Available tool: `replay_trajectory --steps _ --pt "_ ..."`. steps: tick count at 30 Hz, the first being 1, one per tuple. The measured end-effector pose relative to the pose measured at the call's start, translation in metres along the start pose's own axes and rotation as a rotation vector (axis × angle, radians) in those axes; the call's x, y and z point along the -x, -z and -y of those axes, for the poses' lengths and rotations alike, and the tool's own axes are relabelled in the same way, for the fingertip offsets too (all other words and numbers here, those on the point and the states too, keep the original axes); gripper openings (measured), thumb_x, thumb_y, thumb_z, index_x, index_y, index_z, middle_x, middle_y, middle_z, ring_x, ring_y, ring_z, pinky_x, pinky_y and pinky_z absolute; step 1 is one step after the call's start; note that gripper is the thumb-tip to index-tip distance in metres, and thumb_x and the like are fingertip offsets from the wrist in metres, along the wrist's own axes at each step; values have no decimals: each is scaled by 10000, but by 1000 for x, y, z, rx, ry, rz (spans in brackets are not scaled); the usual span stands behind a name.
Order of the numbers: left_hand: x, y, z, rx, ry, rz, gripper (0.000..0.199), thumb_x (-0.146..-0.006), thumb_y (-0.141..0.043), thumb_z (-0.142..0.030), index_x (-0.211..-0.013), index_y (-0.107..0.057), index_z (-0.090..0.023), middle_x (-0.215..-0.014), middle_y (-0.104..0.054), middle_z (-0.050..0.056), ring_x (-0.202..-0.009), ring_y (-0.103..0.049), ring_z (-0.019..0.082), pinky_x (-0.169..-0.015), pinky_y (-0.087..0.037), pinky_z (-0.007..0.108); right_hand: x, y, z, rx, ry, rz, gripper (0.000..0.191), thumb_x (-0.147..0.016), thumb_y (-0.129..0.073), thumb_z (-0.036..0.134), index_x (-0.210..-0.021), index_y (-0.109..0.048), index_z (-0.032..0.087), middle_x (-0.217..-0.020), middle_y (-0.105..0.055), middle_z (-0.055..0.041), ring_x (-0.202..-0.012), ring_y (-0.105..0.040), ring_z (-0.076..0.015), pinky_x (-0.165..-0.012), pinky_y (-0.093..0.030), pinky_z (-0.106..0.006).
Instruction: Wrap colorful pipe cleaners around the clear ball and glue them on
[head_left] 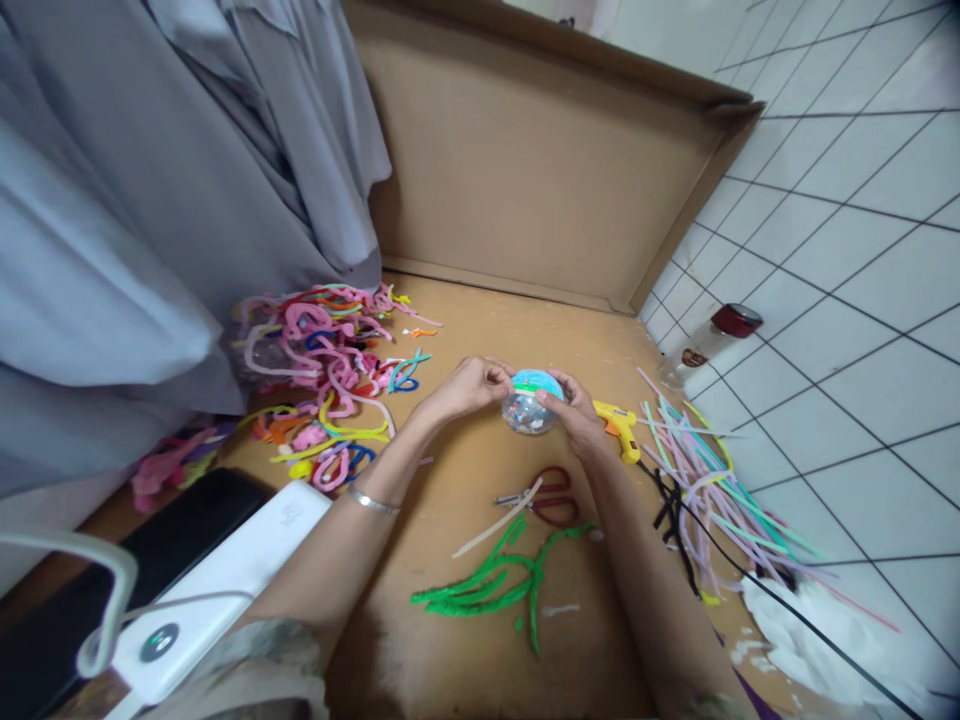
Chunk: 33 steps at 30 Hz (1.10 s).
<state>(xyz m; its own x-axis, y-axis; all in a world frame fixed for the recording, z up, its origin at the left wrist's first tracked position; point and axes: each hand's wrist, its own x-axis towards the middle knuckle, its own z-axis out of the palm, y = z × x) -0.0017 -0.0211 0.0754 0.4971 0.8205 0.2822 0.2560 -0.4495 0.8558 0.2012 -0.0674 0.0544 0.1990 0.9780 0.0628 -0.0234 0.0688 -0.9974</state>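
Note:
A clear ball [529, 412] with small colourful bits inside is held above the table, its upper part wrapped in blue pipe cleaner [538, 380]. Below the blue runs a narrow green and whitish band. Around the ball's right side curl the fingers of my right hand [576, 408], thumb on its front. My left hand [474, 384] is closed in a pinch at the left edge, by the end of the band; what lies between those fingertips is hidden. Nearer me are red-handled scissors [553, 497], a cream strip [499, 520] and green pipe cleaners [487, 590].
Bent pipe cleaners [330, 340] are heaped at left, beside a grey curtain [285, 150]. A white power bank [225, 580] and a black phone-like slab [202, 520] lie front left. On the right are a yellow glue gun [619, 428], straight pipe cleaners [720, 490] and a red-lidded jar [709, 345].

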Motion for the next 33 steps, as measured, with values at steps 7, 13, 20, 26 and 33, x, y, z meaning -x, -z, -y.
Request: replay_trajectory --steps 7,13,20,26,33 --pt "-1 -8 2 100 86 -21 111 -666 -650 -257 -625 -696 -164 -878 -747 62 -1052 -676 240 -895 -500 319 -1 0 1 -21 -25 -7 636 -465 -870 412 -1021 -626 223 -1044 -698 -60 -988 -618 -238 -914 -498 -386" --pt "0 -18 4 278 173 -42 148 -625 -672 -299 -594 -619 -164 -795 -725 62 -1014 -674 242 -908 -480 334 -4 3 -5 -55 -14 -7 616 -477 -874 420 -1010 -633 226 -1014 -699 -44 -969 -618 -227 -902 -498 -373" --pt "-2 -22 4 279 174 -95 170 -605 -642 -321 -585 -577 -166 -704 -673 28 -810 -645 181 -789 -484 294 -6 1 -13 -152 -11 -4 576 -486 -882 397 -980 -634 235 -938 -694 -17 -892 -622 -198 -828 -513 -338" --pt "-1 -12 -4 206 169 -91 143 -606 -632 -289 -574 -589 -156 -708 -668 24 -749 -618 155 -705 -458 254 0 -5 -17 -299 -46 58 529 -499 -891 370 -955 -651 255 -942 -710 0 -858 -640 -177 -793 -543 -308" --pt "-3 -16 -4 202 192 -92 123 -597 -624 -237 -533 -570 -147 -676 -649 11 -627 -556 107 -624 -426 223 1 -2 -14 -190 5 101 554 -581 -848 400 -1080 -651 261 -1122 -700 -33 -1025 -639 -217 -929 -514 -362"
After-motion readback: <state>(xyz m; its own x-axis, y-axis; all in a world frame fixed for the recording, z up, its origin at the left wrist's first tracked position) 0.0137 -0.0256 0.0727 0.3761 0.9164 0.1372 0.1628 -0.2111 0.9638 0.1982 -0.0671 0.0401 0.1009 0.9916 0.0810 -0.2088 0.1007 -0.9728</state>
